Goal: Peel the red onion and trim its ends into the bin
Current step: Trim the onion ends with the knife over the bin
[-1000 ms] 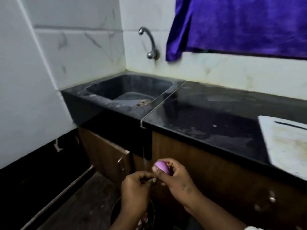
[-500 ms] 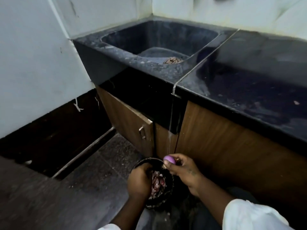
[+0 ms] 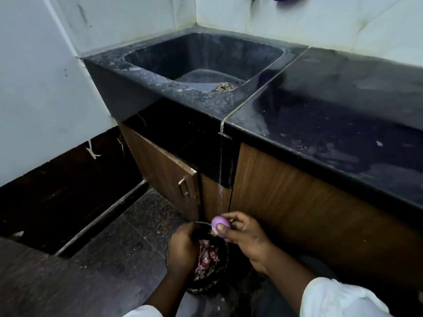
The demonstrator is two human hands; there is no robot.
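My right hand (image 3: 242,234) pinches the peeled red onion (image 3: 219,223) between thumb and fingers, its hairy root end pointing down-left. The onion hangs just above the far rim of a small dark bin (image 3: 209,287) standing on the floor by the cabinet. Inside the bin lie reddish onion skins (image 3: 206,255). Over the bin's left side hovers my left hand (image 3: 183,247), back turned to the camera and fingers curled downward. Whether anything sits in those fingers is hidden.
A black stone counter (image 3: 332,115) runs above, with a sink (image 3: 206,58) at its left end holding a strainer with scraps. Below are wooden cabinet doors (image 3: 167,170) with a metal handle (image 3: 183,186). Dark tiled floor (image 3: 109,259) spreads to the left.
The view has tilted down from the counter and tap to the floor. Both hands have lowered to the bin, and my left hand has moved away from the onion to above the skins.
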